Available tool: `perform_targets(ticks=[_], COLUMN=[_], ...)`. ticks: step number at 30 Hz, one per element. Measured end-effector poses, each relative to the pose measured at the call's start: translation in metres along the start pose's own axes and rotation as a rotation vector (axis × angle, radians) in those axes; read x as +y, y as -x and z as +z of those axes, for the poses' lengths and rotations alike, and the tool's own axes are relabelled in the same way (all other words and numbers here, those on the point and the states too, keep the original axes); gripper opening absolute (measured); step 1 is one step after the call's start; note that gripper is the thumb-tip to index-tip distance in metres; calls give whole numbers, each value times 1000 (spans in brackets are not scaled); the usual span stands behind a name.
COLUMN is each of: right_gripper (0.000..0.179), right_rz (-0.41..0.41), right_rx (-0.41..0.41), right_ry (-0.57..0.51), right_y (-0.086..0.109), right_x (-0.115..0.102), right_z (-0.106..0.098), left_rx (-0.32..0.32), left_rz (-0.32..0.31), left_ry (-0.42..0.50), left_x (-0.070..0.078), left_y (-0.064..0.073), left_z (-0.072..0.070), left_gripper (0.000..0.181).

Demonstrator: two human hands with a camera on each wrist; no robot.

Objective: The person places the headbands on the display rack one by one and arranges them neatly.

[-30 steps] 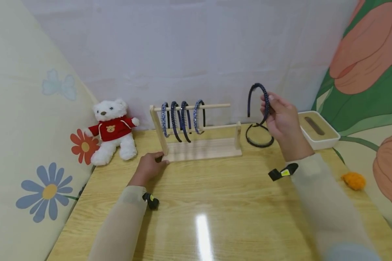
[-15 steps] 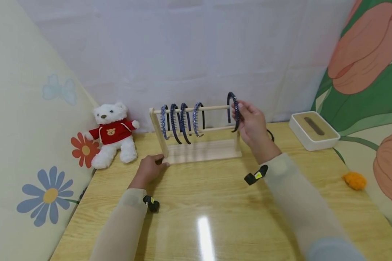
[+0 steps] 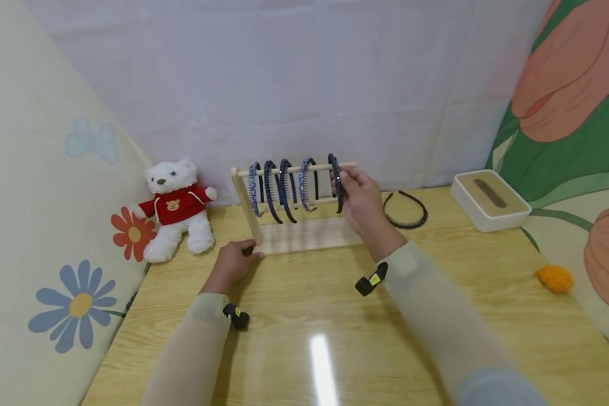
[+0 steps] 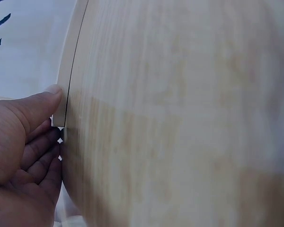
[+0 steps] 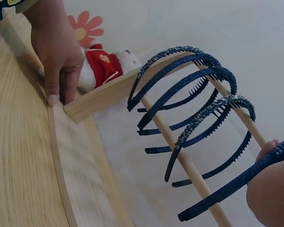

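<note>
A wooden headband rack (image 3: 304, 235) with two horizontal rods stands on the table. Several dark blue and glittery headbands (image 3: 254, 189) hang over its rods, toward the left. My right hand (image 3: 363, 200) pinches another dark blue headband (image 3: 339, 192), which sits over the upper rod near its right end. In the right wrist view this headband (image 5: 222, 190) crosses the front of the lower rod. My left hand (image 3: 232, 264) grips the front left corner of the rack's base, the thumb (image 4: 52, 90) lying on the board's edge. A toothed black headband (image 3: 408, 226) lies on the table right of the rack.
A white teddy bear (image 3: 175, 200) in a red sweater sits left of the rack. At the back right stands a white box (image 3: 487, 219) with a slotted wooden lid. An orange fuzzy item (image 3: 555, 279) lies near the right edge. A white cloth (image 3: 284, 84) hangs behind.
My right hand has carried the headband leftward and down from beyond the rack's right end onto the upper rod. The left hand has stayed at the base corner.
</note>
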State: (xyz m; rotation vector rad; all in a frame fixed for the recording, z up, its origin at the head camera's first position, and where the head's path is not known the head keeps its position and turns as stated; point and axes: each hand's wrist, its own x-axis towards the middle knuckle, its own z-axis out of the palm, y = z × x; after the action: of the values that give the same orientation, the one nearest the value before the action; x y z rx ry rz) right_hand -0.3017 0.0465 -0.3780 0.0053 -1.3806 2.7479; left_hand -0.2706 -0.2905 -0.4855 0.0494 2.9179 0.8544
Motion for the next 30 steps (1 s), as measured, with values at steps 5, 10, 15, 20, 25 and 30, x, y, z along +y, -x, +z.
perform_targets(ticks=[5, 10, 15, 20, 25, 30], right_gripper=[14, 13, 12, 12, 10, 13], right_rz=[-13, -32, -46, -35, -31, -24], right_rx=[-8, 4, 11, 21, 24, 19], right_ry=[2, 8, 3, 9, 4, 4], right_y=[-1, -3, -4, -3, -3, -2], right_x=[7, 11, 14, 14, 14, 15], right_z=[5, 9, 12, 13, 13, 14], left_rx=[2, 1, 2, -4, -6, 2], left_rz=[-3, -9, -6, -9, -15, -21], left_ry=[12, 20, 20, 14, 15, 14], left_x=[0, 2, 2, 1, 0, 0], left_y=[1, 3, 4, 3, 1, 3], left_z=[1, 0, 0, 0, 1, 1], left_gripper=[53, 53, 54, 55, 56, 56])
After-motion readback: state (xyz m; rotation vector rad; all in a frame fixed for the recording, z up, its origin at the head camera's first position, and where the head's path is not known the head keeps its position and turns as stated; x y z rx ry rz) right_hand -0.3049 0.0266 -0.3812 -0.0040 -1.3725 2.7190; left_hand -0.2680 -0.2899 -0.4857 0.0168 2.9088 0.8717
